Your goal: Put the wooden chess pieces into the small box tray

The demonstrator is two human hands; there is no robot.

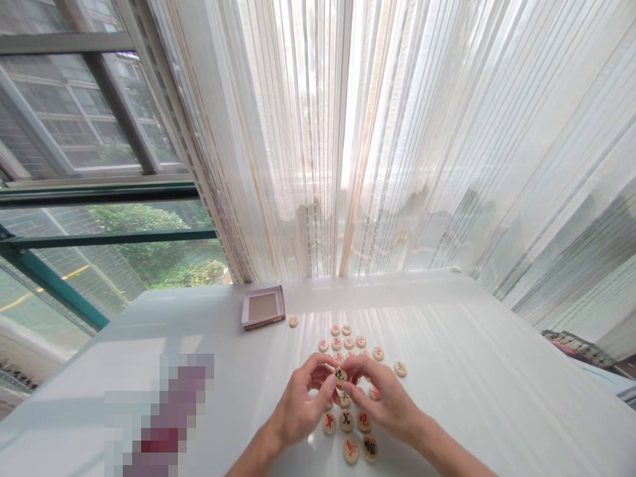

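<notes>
I have the left hand (304,401) and right hand (385,401) arched together, fingertips clamped on one disc (340,377), right of the box (263,306) and nearer my camera. I read a black 炮 on it. The fingers partly hide other discs (350,450), red- and black-lettered; my frame cuts off both forearms (432,444).

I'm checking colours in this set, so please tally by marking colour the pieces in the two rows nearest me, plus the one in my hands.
Red-marked pieces: 3
Black-marked pieces: 3, counting the held piece between the left hand and right hand
Total: 6
</notes>
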